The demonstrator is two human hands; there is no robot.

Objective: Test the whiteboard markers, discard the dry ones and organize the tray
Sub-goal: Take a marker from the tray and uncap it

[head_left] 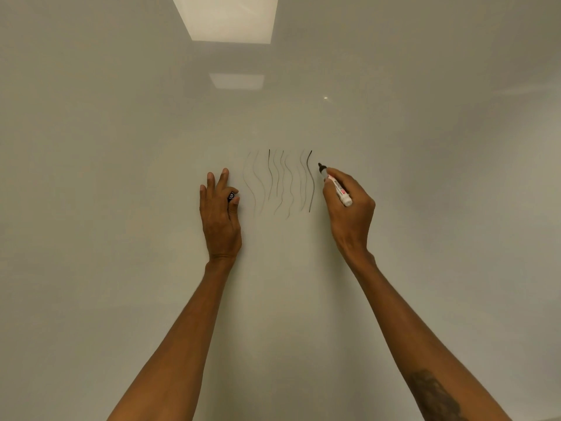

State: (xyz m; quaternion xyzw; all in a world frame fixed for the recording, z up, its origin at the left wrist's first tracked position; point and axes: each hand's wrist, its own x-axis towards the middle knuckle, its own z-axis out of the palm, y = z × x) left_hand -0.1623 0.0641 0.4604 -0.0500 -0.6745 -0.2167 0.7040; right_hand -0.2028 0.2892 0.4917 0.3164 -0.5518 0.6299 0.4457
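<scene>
Straight ahead in the head view, my landmark is the cluster of wavy lines (279, 180) drawn on the whiteboard (121, 177). Most of them are faint grey, and the one at the right end is clearly darker.

Just right of that dark stroke, the right hand (349, 214) grips the marker (337, 187), its fingers and thumb curled around the white barrel. The black tip points up and left toward the top of the lines. I cannot tell whether the tip touches the board.

Left of the lines, the left hand (220, 217) is raised against the board with two fingers stretched upward. It pinches the black cap (232, 196) on its thumb side, nearest the faint strokes.

Well above the lines, the glossy board mirrors two ceiling light panels (226, 16), the upper bright and the lower dim. Both forearms reach up from the bottom edge.
</scene>
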